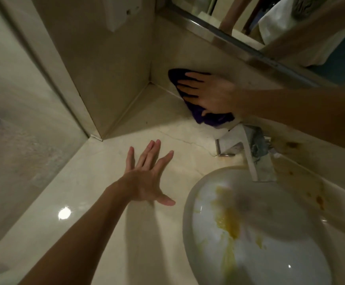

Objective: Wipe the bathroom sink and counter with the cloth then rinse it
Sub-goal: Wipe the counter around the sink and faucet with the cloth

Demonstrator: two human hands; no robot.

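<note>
A dark purple cloth lies pressed flat against the back splash wall above the counter, near the corner. My right hand is spread over it, fingers apart, palm holding it to the wall. My left hand rests flat and open on the pale marble counter, fingers splayed, holding nothing. The white oval sink sits at the lower right, its bowl streaked with yellow stains. A chrome faucet stands behind the sink, its spout reaching over the bowl.
A frosted glass shower panel borders the counter on the left. A mirror with a metal frame runs along the top right. Brown stains mark the counter beside the sink, right of the faucet. A white wall box hangs above the corner.
</note>
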